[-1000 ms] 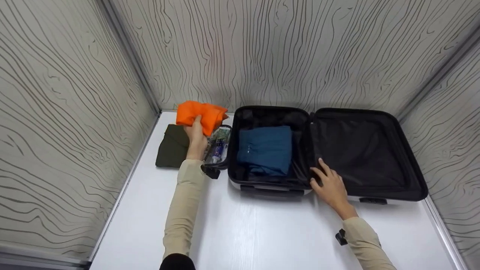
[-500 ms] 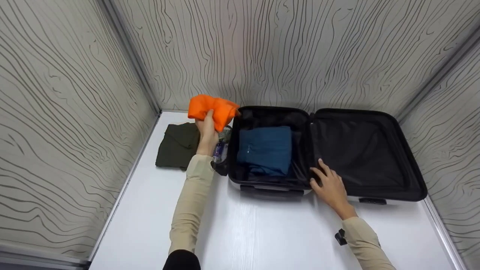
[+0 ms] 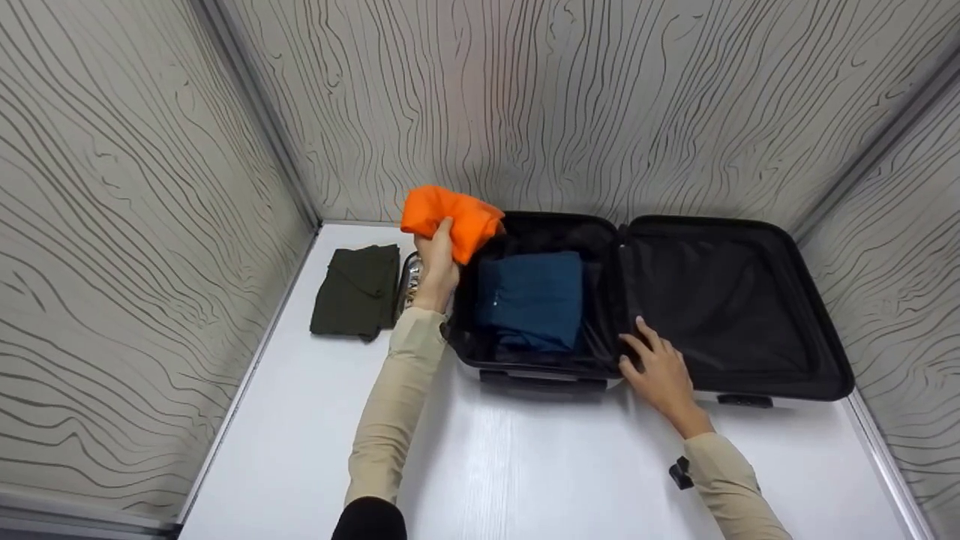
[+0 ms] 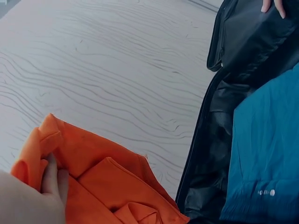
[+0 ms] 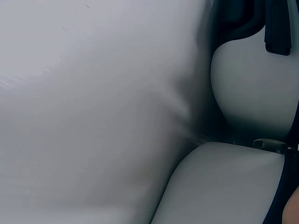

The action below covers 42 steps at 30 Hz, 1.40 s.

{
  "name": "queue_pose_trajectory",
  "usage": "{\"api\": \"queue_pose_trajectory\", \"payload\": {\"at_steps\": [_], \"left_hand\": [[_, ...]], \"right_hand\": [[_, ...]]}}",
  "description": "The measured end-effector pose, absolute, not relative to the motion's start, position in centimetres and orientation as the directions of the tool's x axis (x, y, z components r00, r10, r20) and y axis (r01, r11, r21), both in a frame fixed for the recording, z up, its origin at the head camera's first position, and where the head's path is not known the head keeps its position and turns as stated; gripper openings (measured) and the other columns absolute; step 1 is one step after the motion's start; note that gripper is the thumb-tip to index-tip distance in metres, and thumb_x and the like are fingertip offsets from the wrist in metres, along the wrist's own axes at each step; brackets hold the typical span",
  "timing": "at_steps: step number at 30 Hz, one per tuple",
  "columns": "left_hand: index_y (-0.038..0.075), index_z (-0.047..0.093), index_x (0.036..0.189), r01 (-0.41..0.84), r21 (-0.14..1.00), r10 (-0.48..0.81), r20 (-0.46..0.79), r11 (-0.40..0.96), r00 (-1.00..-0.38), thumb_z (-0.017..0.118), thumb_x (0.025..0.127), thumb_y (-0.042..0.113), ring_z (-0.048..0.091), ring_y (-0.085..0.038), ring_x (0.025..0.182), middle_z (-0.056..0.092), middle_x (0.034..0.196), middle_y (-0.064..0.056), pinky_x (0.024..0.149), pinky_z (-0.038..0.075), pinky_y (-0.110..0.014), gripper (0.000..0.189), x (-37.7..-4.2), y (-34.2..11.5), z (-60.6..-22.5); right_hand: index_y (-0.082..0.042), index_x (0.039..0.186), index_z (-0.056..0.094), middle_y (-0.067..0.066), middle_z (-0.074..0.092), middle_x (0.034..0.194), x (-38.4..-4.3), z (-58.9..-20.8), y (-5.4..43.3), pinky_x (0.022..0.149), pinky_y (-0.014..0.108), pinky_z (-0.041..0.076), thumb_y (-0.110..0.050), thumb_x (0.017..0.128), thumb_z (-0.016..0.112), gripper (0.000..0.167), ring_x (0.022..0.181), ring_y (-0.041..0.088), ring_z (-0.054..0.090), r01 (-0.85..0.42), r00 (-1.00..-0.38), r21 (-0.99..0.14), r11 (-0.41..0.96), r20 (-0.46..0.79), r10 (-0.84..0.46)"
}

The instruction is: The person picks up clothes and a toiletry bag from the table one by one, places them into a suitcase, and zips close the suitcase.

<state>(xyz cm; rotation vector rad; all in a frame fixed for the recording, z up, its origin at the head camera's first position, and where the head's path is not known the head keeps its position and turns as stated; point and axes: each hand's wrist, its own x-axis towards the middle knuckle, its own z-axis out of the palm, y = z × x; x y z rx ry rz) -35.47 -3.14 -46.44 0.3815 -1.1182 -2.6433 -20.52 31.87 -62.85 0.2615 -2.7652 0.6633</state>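
My left hand (image 3: 439, 270) grips a folded orange garment (image 3: 442, 210), its thumb on top of the cloth. Hand and garment are over the left rim of the open black-lined suitcase (image 3: 720, 300). In the left wrist view the orange cloth (image 4: 112, 172) hangs beside the suitcase edge, my fingers tucked into a fold. A folded blue garment (image 3: 531, 296) lies in the suitcase's left half. My right hand (image 3: 664, 379) rests with spread, relaxed fingers on the inner edge of the right half, near the hinge. Only a sliver of it shows in the right wrist view.
A folded dark green garment (image 3: 354, 291) lies on the white table (image 3: 510, 465) to the left. Between it and the suitcase is a black-edged clear pouch (image 3: 410, 281), partly hidden by my left arm. Patterned walls (image 3: 487, 105) stand behind and at both sides.
My left hand has carried the orange garment to the right, from above the green garment and pouch to the suitcase's left rim. My right hand has stayed in place.
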Motion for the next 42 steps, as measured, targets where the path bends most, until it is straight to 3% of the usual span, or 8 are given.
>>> {"api": "queue_pose_trajectory", "payload": {"at_steps": [14,26,34,42], "left_hand": [[0.000,0.037,0.139,0.068,0.747,-0.296,-0.178,-0.662,-0.938,0.056,0.097,-0.001,0.054,-0.027,0.114,0.049,0.127,-0.015,0.096,0.048,-0.035,0.046,-35.3,-0.5,-46.0],[-0.001,0.038,0.139,0.066,0.740,-0.271,-0.160,-0.669,-0.949,0.053,0.098,-0.003,0.055,-0.028,0.111,0.050,0.128,-0.017,0.093,0.049,-0.037,0.044,-34.8,1.6,-46.5],[-0.006,0.041,0.136,0.050,0.791,-0.280,-0.156,-0.610,-0.947,0.055,0.094,-0.006,0.054,-0.028,0.114,0.052,0.128,-0.020,0.098,0.046,-0.033,0.044,-34.7,3.1,-47.2],[-0.004,0.037,0.141,0.006,0.794,-0.244,-0.179,-0.608,-0.953,0.053,0.095,-0.006,0.050,-0.031,0.123,0.047,0.138,-0.022,0.101,0.044,-0.033,0.049,-34.4,4.2,-48.6]], "right_hand": [[-0.011,0.136,0.061,0.015,0.036,0.155,-20.6,-63.1,32.0,0.102,0.061,0.032,-0.025,0.095,0.062,0.043,0.125,0.044,0.044,-0.235,-0.944,-0.412,0.880,0.312,-0.105],[-0.010,0.135,0.062,0.015,0.037,0.154,-20.5,-63.1,31.9,0.102,0.061,0.032,-0.024,0.094,0.063,0.042,0.124,0.044,0.046,-0.243,-0.938,-0.410,0.879,0.331,-0.105],[-0.011,0.134,0.063,0.014,0.037,0.154,-20.5,-63.0,32.0,0.102,0.061,0.032,-0.024,0.094,0.063,0.042,0.124,0.043,0.045,-0.239,-0.937,-0.417,0.877,0.335,-0.096],[-0.011,0.135,0.062,0.014,0.037,0.154,-20.5,-63.0,31.9,0.102,0.060,0.032,-0.024,0.095,0.062,0.042,0.125,0.043,0.045,-0.236,-0.941,-0.420,0.876,0.325,-0.097]]}}
